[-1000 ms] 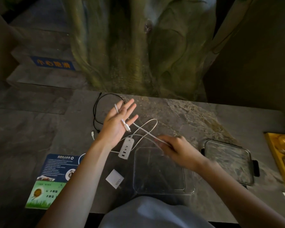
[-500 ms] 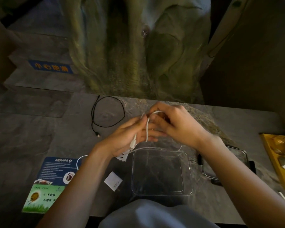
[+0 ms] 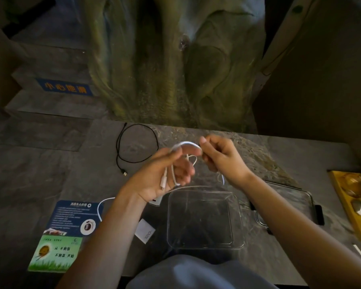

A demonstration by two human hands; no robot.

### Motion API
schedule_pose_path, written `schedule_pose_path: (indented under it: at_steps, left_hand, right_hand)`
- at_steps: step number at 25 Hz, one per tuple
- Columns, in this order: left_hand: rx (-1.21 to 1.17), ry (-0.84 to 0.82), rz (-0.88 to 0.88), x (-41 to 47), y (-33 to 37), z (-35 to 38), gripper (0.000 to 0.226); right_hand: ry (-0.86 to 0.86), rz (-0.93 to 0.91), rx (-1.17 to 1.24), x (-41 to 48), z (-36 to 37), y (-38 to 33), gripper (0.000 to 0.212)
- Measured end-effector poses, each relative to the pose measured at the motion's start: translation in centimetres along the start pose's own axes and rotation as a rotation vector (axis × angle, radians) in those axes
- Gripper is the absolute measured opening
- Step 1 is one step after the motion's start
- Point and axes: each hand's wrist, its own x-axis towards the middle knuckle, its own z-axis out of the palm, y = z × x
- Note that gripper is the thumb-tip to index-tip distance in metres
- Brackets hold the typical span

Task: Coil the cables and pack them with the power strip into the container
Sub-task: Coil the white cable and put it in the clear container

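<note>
Left hand (image 3: 165, 174) and right hand (image 3: 219, 157) each grasp white cable (image 3: 187, 143) above clear container (image 3: 204, 220), tabletop's near edge

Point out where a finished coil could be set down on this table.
Bare stone lies between the black cable and the leaflet, and beyond the lid. The clear container is empty. It is crowded around the white adapter and power strip.

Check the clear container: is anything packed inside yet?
Empty: the clear container shows only table through its base; the white cable is in both hands.
</note>
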Motion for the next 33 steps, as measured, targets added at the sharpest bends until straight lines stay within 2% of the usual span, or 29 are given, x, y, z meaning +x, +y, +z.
schedule_pose_path:
  at_steps: [2,4,7,10,13,16,20,23,25,29,33]
  left_hand:
    - [-0.321,-0.065,0.146,0.3,0.7,-0.2,0.037]
    - [-0.313,0.116,0.299,0.7,1.8,-0.5,0.043]
    - [-0.078,0.262,0.349,1.6,1.5,-1.0,0.047]
    - [0.239,0.345,0.316,2.0,0.5,-1.9,0.046]
    - [0.409,0.295,0.246,1.9,0.2,-2.0,0.054]
    - [0.605,0.217,0.163,2.2,0.3,-1.0,0.057]
    - [0.765,0.143,0.037,2.0,0.2,-0.7,0.049]
    - [0.746,0.189,-0.023,1.2,0.5,-0.7,0.046]
    - [0.700,0.120,-0.090,0.7,0.6,-0.3,0.043]
    - [0.510,-0.036,-0.128,0.0,0.6,0.2,0.053]
    - [0.152,-0.004,0.034,0.5,0.6,1.3,0.047]
  right_hand:
    - [-0.037,0.084,-0.068,-1.1,0.2,2.1,0.036]
    - [-0.147,0.085,-0.235,-2.3,0.9,3.8,0.036]
    - [-0.293,0.001,-0.553,-3.4,1.7,4.6,0.024]
    - [-0.338,-0.121,-0.867,-3.5,1.4,2.4,0.026]
    - [-0.364,-0.255,-1.102,-3.1,0.8,-0.7,0.032]
    - [-0.404,-0.400,-1.215,-2.6,1.1,-2.3,0.033]
    - [-0.447,-0.448,-1.106,-1.7,0.5,-3.3,0.031]
    - [-0.445,-0.428,-0.962,-1.1,-0.4,-4.3,0.025]
    - [-0.380,-0.424,-0.880,-0.6,-1.3,-4.8,0.015]
    - [-0.202,-0.361,-0.629,0.8,-2.5,-5.7,0.019]
    - [-0.090,-0.258,-0.333,1.7,-2.1,-3.5,0.016]
